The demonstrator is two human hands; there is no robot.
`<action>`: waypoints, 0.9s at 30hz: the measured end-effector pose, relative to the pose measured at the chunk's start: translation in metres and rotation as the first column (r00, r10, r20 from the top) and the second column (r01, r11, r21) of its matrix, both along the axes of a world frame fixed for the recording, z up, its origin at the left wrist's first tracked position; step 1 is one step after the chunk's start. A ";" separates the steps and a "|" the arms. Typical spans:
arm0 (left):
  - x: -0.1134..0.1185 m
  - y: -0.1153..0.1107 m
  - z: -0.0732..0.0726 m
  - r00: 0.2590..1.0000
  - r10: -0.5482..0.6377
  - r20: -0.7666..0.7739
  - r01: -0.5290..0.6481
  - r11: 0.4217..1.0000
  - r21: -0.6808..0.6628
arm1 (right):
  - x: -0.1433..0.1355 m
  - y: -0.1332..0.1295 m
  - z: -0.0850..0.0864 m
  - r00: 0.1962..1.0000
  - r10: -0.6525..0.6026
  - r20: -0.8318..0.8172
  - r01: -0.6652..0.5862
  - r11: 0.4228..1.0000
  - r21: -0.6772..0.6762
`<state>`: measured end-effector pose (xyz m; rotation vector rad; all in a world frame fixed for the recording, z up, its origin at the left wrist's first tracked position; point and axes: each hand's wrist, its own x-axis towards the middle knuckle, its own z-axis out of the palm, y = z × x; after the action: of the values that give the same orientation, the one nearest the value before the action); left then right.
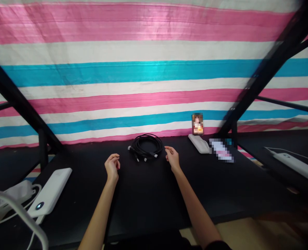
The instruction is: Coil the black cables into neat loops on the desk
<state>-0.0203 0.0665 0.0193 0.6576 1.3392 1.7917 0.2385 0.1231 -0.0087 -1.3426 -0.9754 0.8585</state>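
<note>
Cable (141,151) btwn L fingers (114,157), R fingers (169,149); apart.

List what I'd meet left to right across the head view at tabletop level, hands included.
White block with cords → white slab with round display → left hand → coiled black cable → right hand → small white case → pixelated flat item → corded white device.

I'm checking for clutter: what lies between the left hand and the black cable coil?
In the head view, only bare tabletop shows between the left hand and the black cable coil.
</note>
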 end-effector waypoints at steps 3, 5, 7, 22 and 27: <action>0.000 0.000 0.000 1.000 -0.013 0.016 0.013 1.000 0.007 | 0.001 -0.001 -0.001 0.999 0.015 0.033 -0.014 1.000 -0.023; -0.001 0.000 -0.001 1.000 -0.015 0.018 0.015 1.000 0.016 | 0.000 -0.001 -0.002 0.998 0.047 0.043 -0.045 0.997 -0.061; -0.001 0.000 -0.001 1.000 -0.017 0.011 0.017 1.000 0.019 | -0.002 -0.002 -0.002 0.996 0.085 0.029 -0.081 0.991 -0.107; 0.007 0.000 -0.008 0.977 0.009 -0.213 -0.010 1.000 -0.004 | -0.017 -0.005 0.004 0.979 0.184 -0.086 -0.198 0.959 -0.200; 0.012 -0.003 -0.007 0.968 -0.004 -0.251 0.002 1.000 -0.010 | -0.017 -0.003 0.000 0.986 0.161 -0.048 -0.167 0.964 -0.205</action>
<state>-0.0086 0.0638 0.0119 0.9047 1.5112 1.7411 0.2210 0.1201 -0.0084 -1.4344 -1.0038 1.1304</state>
